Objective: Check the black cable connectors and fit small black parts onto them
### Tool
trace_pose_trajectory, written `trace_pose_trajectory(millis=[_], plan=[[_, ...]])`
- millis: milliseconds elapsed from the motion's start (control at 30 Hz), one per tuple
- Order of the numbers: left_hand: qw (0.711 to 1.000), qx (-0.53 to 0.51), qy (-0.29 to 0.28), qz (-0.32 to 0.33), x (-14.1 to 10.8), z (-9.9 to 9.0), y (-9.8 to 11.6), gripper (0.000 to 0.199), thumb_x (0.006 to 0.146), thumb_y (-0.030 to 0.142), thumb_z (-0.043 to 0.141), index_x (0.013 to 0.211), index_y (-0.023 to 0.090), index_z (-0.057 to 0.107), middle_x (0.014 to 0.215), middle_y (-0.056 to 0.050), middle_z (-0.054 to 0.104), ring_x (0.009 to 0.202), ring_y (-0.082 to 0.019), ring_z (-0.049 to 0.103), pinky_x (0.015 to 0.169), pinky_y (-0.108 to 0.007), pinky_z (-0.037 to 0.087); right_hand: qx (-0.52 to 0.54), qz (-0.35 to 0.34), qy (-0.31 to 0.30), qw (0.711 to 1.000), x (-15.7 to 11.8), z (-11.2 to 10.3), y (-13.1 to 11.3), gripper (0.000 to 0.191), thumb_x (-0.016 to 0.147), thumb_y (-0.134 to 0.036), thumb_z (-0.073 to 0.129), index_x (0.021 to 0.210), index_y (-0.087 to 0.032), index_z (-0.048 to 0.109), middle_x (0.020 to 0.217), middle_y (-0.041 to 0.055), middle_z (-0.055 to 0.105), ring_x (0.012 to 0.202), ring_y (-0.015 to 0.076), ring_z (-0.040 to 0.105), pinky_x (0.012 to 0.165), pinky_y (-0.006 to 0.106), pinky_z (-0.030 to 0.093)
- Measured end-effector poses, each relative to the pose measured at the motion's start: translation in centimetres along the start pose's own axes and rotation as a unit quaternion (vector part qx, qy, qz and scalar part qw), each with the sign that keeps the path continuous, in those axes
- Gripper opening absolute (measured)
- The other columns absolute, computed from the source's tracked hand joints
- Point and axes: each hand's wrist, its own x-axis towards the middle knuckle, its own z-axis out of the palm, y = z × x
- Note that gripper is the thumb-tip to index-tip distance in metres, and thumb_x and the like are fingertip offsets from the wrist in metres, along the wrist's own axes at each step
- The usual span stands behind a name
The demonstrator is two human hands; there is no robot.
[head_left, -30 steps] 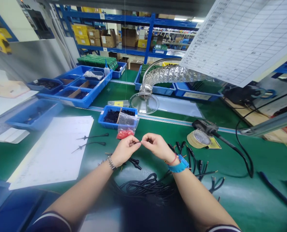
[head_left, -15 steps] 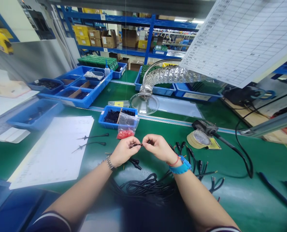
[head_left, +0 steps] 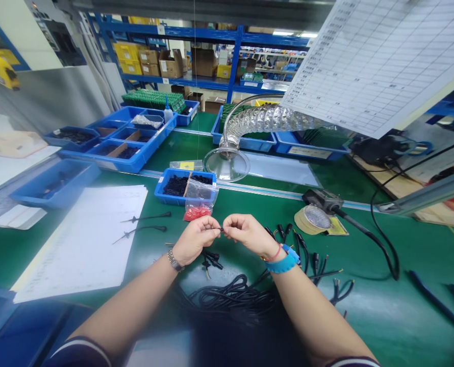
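Note:
My left hand and my right hand meet fingertip to fingertip above the bench. Both are closed in a pinch on a small dark part, most of it hidden by the fingers; its kind is too small to make out. Just beyond the fingers lies a clear bag of red pieces, leaning on a blue bin of small black parts. Short black cables with connectors lie below my left hand. A coiled bundle of black cable rests nearer to me.
Two thin black cables lie over white paper sheets at left. More cable ends, a tape roll and a black tool holder are at right. A fume duct with clear hood hangs ahead.
Both hands keep nearly the same place, fingertips still together. The dark length seen across the left fingers before is now mostly covered. The view has shifted slightly.

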Motion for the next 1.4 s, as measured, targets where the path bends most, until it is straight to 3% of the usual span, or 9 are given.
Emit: trace_pose_trajectory(millis=[167,400,533,667,900,1033,1233,1400], plan=[[1.0,-0.025,0.005,0.009,0.1,0.1,0.0,0.019,0.066,0.021,0.061,0.082,0.014,0.054,0.062,0.002,0.051,0.04,0.0,0.027,0.04,-0.018,0.012,0.034,0.002,-0.005,0.999,0.1,0.2,-0.1,0.011,0.072,-0.024,0.051,0.069,-0.014,0.054,0.059,-0.0033,0.05,0.048,0.0054,0.04,0.047,0.019,0.033],[0.998,-0.044,0.023,0.029,0.1,0.2,0.0,0.014,0.068,0.022,0.061,0.074,0.012,0.053,0.06,0.001,0.053,0.04,-0.001,0.028,0.04,-0.018,0.013,0.057,-0.002,-0.002,0.998,0.3,0.8,0.3,0.011,0.074,-0.025,0.052,0.07,-0.015,0.053,0.061,-0.0032,0.05,0.047,0.0049,0.04,0.046,0.019,0.033],[0.998,-0.053,0.034,0.026,0.1,0.3,0.5,0.018,0.066,0.023,0.063,0.073,0.013,0.05,0.06,0.0,0.053,0.041,-0.001,0.029,0.041,-0.018,0.014,0.046,-0.07,0.018,0.996,0.3,0.7,0.2,0.014,0.076,-0.025,0.052,0.087,-0.016,0.053,0.072,-0.0004,0.054,0.06,0.0086,0.048,0.053,0.021,0.04],[0.998,-0.062,0.019,0.022,0.1,0.2,0.6,0.019,0.066,0.025,0.064,0.072,0.014,0.049,0.056,0.003,0.047,0.042,-0.002,0.029,0.041,-0.017,0.015,-0.061,-0.166,0.037,0.984,0.0,0.3,-0.3,0.017,0.078,-0.024,0.051,0.093,-0.019,0.058,0.084,0.0041,0.057,0.076,0.0134,0.052,0.068,0.028,0.043],[0.997,-0.061,-0.016,0.033,0.0,-0.2,0.4,0.021,0.069,0.02,0.061,0.087,0.013,0.054,0.07,-0.001,0.05,0.057,-0.007,0.046,0.052,-0.02,0.034,-0.099,-0.173,0.047,0.979,-0.3,-0.6,-0.7,0.014,0.08,-0.025,0.049,0.087,-0.02,0.061,0.082,0.004,0.058,0.07,0.0128,0.054,0.065,0.027,0.045],[0.999,-0.004,-0.015,0.031,0.1,-0.4,0.2,0.02,0.071,0.027,0.06,0.084,0.014,0.053,0.065,0.0,0.052,0.056,-0.009,0.049,0.055,-0.023,0.037,-0.083,-0.173,0.061,0.98,-0.3,-0.8,-0.7,0.015,0.079,-0.027,0.051,0.087,-0.02,0.061,0.082,0.0038,0.058,0.062,0.0109,0.053,0.058,0.025,0.046],[0.998,0.056,0.014,0.021,0.1,-0.4,0.1,0.024,0.071,0.035,0.059,0.078,0.012,0.055,0.062,0.001,0.05,0.044,-0.003,0.033,0.041,-0.018,0.02,-0.125,-0.206,0.074,0.968,-0.3,-0.8,-0.8,0.014,0.079,-0.026,0.052,0.085,-0.021,0.063,0.081,0.0048,0.06,0.073,0.0149,0.055,0.068,0.03,0.045],[1.0,-0.009,-0.01,-0.001,-0.1,-0.3,0.5,0.025,0.073,0.035,0.057,0.067,0.011,0.052,0.056,0.003,0.045,0.042,-0.001,0.027,0.041,-0.019,0.013,-0.122,-0.193,0.064,0.972,-0.5,-0.8,-0.8,0.022,0.079,-0.025,0.051,0.1,-0.022,0.059,0.083,0.0042,0.058,0.073,0.014,0.054,0.066,0.027,0.044]])
